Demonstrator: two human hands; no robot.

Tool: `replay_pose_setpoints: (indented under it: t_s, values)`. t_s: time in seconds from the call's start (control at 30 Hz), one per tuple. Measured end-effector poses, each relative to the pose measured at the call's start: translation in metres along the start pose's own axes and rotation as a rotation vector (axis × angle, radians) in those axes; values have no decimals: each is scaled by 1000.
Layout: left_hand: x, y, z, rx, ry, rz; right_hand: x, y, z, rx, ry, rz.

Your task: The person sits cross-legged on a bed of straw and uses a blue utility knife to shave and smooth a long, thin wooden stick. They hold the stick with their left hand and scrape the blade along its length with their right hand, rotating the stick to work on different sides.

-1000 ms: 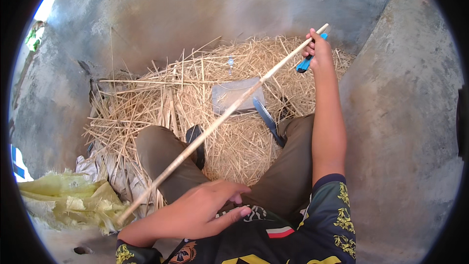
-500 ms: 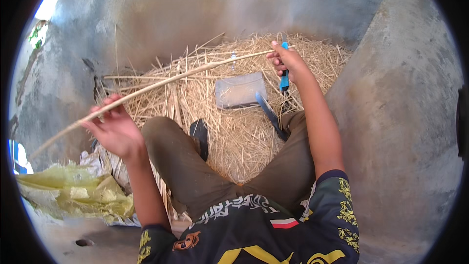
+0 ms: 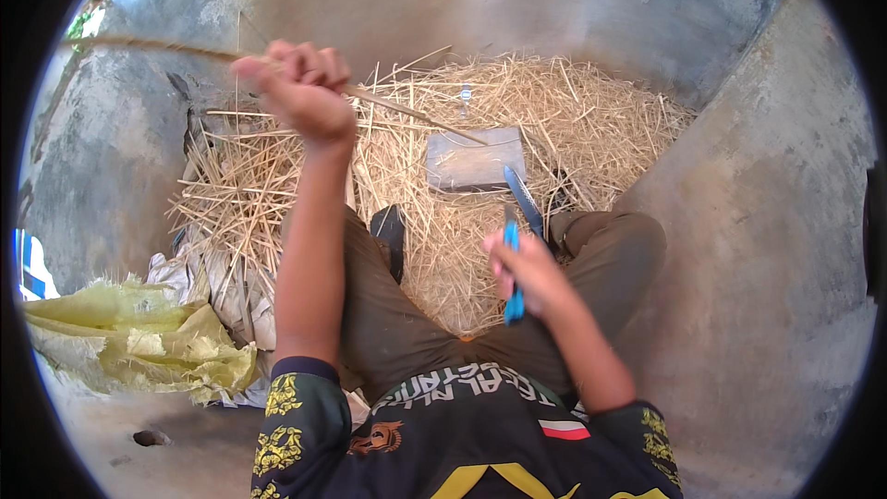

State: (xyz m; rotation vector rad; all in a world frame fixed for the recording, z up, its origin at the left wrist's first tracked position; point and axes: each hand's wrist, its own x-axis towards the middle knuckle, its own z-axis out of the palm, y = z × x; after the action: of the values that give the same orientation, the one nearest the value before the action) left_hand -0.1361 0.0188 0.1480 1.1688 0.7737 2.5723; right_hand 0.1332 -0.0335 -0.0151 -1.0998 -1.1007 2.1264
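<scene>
My left hand is raised at the upper left, its fingers closed round a long, thin, straw-coloured stick. One end of the stick runs out past the hand to the left; the other slants down to the right, its tip over a grey block. Low in front of my body, beside my right thigh, my right hand is wrapped round a blue-handled knife. The knife's short blade points away from me, apart from the stick. Motion slightly blurs both hands.
Straw and thin shavings cover the floor between and beyond my bent legs. A dark blue, flat, long thing lies by my right foot. Torn yellow sacking lies at the left. Grey walls rise around.
The left hand has risen, moved right and closed round the stick. My right hand has let go of the stick's end and dropped toward my body, still holding the knife.
</scene>
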Motion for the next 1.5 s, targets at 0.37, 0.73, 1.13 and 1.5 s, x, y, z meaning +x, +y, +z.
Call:
replay_pose_setpoints:
  t_s: [0.37,0.73,1.13,1.5]
  values:
    - [-43,-90,-1,106,-139,-154,-76,67,1,-70,-55,37]
    - [-30,-65,-6,-46,-102,-102,-52,-16,7,346,198,-349]
    - [-33,-78,7,-41,-65,-193,-1,-72,20,231,321,-595]
    - [-34,-82,18,22,-130,-167,130,-1,-14,-527,380,-310]
